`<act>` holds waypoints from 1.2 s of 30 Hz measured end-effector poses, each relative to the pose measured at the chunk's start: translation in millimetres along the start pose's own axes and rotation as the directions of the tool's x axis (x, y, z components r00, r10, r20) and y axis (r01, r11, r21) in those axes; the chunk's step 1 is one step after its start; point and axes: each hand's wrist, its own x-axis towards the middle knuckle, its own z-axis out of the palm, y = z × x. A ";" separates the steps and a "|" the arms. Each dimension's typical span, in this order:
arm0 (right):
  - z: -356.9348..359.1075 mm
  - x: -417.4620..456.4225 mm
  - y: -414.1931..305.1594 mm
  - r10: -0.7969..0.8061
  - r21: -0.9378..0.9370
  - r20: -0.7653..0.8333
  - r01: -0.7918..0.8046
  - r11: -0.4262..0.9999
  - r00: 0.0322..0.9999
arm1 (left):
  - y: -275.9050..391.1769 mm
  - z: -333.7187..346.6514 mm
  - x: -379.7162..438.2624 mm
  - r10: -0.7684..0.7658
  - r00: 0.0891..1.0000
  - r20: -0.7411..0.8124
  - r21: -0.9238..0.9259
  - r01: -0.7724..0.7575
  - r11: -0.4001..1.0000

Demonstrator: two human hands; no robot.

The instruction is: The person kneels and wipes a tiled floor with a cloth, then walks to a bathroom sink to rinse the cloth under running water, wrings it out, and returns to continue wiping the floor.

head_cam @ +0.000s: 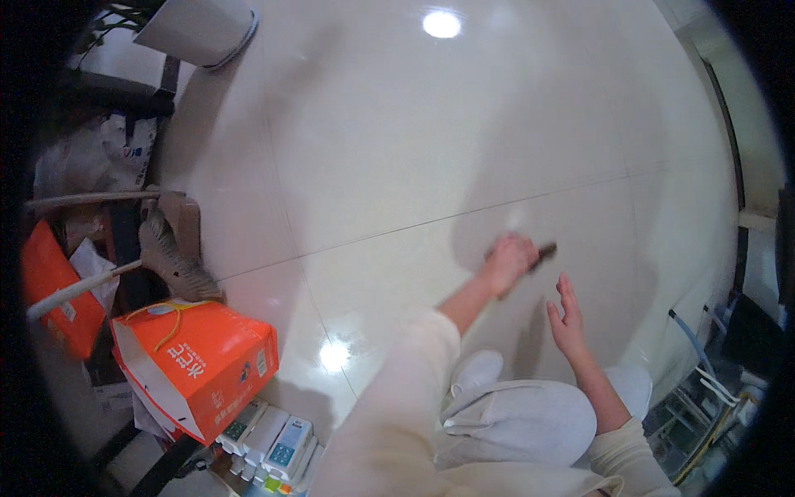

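Low over the glossy pale tiled floor (385,155), my left hand (512,258) is closed on a dark brown elongated object (545,252). Both are blurred, and my fingers cover the object's middle, so its exact kind is unclear. Nearer my body, my right hand (567,323) is raised with nothing in it, its thumb apart from the fingers. My bent knee (528,416) in pale trousers and a white shoe (478,371) are just below the hands.
An orange paper bag (217,366) lies on its side at the left, near several white refill packs (289,444). Behind it are a broom head (174,255) and a white plant pot (202,31). A metal rack (683,416) stands at the lower right.
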 end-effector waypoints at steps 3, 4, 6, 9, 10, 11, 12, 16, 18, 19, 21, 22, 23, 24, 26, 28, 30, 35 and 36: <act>7.8 8.7 -4.3 -0.006 0.033 0.008 0.006 0.999 1.000 | 35.2 7.6 -85.1 -0.010 0.922 -0.387 -0.169 -0.061 0.984; 9.3 12.2 -7.0 -0.016 0.024 0.018 0.016 1.000 1.000 | 31.9 -0.5 -118.4 -0.149 0.910 -0.388 -0.211 0.069 0.975; 16.9 12.7 -2.5 -0.038 -0.015 0.041 0.039 0.999 0.998 | 3.3 -31.3 -211.2 -0.691 0.685 -0.229 -0.368 0.596 0.713; 30.7 5.3 1.2 -0.102 -0.043 0.136 0.109 0.993 0.985 | -49.8 -43.7 -369.2 -0.809 -0.024 -0.588 -0.730 0.447 0.517; 34.1 2.6 -1.0 -0.118 -0.028 0.158 0.124 0.992 0.980 | -61.2 -61.0 -409.5 -0.646 -0.055 -0.761 -0.436 0.781 0.447; 43.0 4.9 -8.5 -0.158 0.007 0.192 0.159 0.987 0.969 | -77.4 -65.2 -449.3 -0.605 -0.153 -0.781 -0.379 0.887 0.264; 45.0 5.5 -9.8 -0.137 -0.008 0.208 0.142 0.990 0.969 | -84.7 -65.9 -437.7 -0.648 -0.192 -0.737 -0.389 0.904 0.174; 46.6 -10.3 -0.8 0.028 0.087 0.189 -0.045 0.995 0.982 | -52.1 -28.0 -268.8 -0.729 0.236 -0.643 -0.349 0.757 0.553; 51.9 -6.1 -14.3 0.001 0.117 0.218 -0.027 0.993 0.976 | -10.0 19.5 -203.0 -0.601 0.610 -0.517 -0.066 0.672 0.738; 50.7 -3.8 -20.8 -0.020 0.048 0.213 0.010 0.999 0.977 | 18.8 22.1 -159.7 -0.745 0.619 -0.251 -0.531 0.555 0.640; 45.1 2.1 -40.7 -0.111 -0.031 0.222 0.121 0.992 0.969 | 48.1 45.7 -128.4 -0.226 0.808 -0.544 -0.040 0.244 0.969; 30.7 5.9 -44.1 -0.151 -0.061 0.202 0.166 0.984 0.968 | 48.1 39.0 -118.3 -0.345 0.806 -0.481 -0.250 0.251 0.935; 18.2 9.1 -42.5 -0.187 -0.092 0.185 0.207 0.974 0.965 | 39.2 29.1 -114.3 -0.448 0.808 -0.383 -0.445 0.263 0.856; -5.0 5.6 -19.9 -0.159 -0.125 0.100 0.171 0.977 0.982 | 22.6 7.3 -112.0 -0.443 0.799 -0.406 -0.351 0.311 0.883; -55.2 -3.6 20.4 -0.117 -0.064 -0.055 0.114 0.991 0.992 | -13.4 -26.2 -112.6 -0.575 0.699 -0.425 -0.532 0.321 0.783; -105.2 -23.9 52.6 0.050 0.023 -0.197 -0.047 0.999 0.979 | -27.6 -31.2 -106.0 -0.595 0.651 -0.471 -0.563 0.298 0.771; -136.4 -63.5 60.7 0.202 0.062 -0.341 -0.192 0.979 0.918 | -14.2 -17.2 -79.4 -0.326 0.788 -0.522 -0.056 0.349 0.935; -183.1 -112.1 30.8 0.056 -0.225 -0.340 -0.139 0.964 0.939 | 104.9 109.9 -32.1 0.261 0.914 -0.310 -0.187 -0.328 0.926; -200.9 -127.5 31.6 0.078 -0.251 -0.383 -0.185 0.950 0.921 | 114.2 112.6 -21.9 0.323 0.914 -0.245 -0.222 -0.377 0.899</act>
